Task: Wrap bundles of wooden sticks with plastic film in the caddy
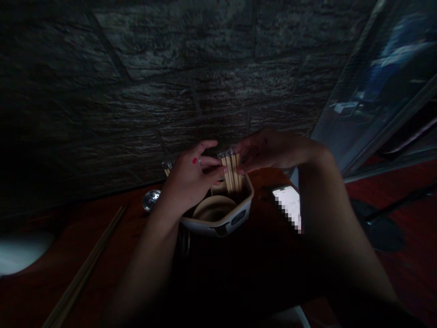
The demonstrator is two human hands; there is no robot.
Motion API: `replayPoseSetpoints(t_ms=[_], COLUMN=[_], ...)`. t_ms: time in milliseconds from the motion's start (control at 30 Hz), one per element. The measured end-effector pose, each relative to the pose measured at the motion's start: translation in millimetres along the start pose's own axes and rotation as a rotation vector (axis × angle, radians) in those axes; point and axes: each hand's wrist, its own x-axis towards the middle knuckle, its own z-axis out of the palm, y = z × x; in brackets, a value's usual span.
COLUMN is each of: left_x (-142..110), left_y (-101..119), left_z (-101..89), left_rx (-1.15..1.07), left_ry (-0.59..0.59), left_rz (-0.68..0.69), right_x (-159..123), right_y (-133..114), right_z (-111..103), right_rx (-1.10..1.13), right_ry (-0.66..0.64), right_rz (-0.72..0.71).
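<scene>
A bundle of wooden chopsticks (pixel 232 175) stands upright in the far right part of a pale plastic caddy (pixel 211 228), with clear wrapping at the top. My left hand (pixel 191 177) reaches over the caddy from the left, and its thumb and a finger press on the bundle's left side. From the right, my right hand (pixel 262 148) closes its fingers on the bundle near the upper ends. A round tan divider or bowl (pixel 215 207) fills the caddy's front. More wrapped stick ends (pixel 167 168) show behind my left hand, partly hidden by it.
A shiny metal ladle or strainer (pixel 151 200) lies left of the caddy. Long chopsticks (pixel 85 269) lie farther left, near a pale rounded thing (pixel 23 250). A lit phone (pixel 288 202) rests by my right forearm. A stone wall (pixel 191 86) stands behind the wooden table (pixel 133 218).
</scene>
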Motion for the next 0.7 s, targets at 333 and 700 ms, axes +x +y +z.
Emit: replayPoseSetpoints(t_ms=[333,700], left_x=[5.5,8.5], left_y=[-6.2,-10.6], left_z=[1.2,5.6], left_rx=[-0.017,-0.036], left_ry=[-0.005,-0.020], left_rz=[0.024,0.031], right_x=[5.9,7.9], right_y=[2.3,4.2], right_z=[4.3,4.2], right_rx=[-0.021,-0.012], right_ry=[-0.068,-0.054], right_rz=[-0.016,-0.005])
